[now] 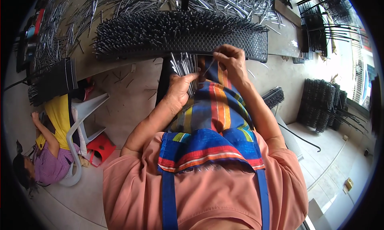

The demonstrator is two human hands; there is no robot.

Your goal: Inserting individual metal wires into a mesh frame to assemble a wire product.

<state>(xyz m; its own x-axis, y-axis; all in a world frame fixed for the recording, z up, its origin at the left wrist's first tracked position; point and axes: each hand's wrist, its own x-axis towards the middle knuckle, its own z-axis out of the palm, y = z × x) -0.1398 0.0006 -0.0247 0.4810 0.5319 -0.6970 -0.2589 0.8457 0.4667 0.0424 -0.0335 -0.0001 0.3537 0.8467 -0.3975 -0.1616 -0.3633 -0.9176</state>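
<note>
My left hand [179, 87] is closed around a bundle of thin grey rods [183, 66], held upright above my lap. My right hand [233, 61], just in front of the rack's near edge, has thumb and forefinger pinched on a single thin rod [209, 66] that slants down toward the bundle. Before both hands stretches a long black perforated rack [240, 42]. Dark rods [152, 30] stand packed in its holes along the left and back. Bare holes show at its right end and along the front.
Loose rods [236, 4] lie scattered over the worktable [86, 64]. At the left a co-worker [54, 158] sits on a white chair [78, 130] by another black rack [56, 80]. A red bag [100, 150] is on the floor. Filled racks [320, 104] are stacked at right, near a hooked rod [300, 137].
</note>
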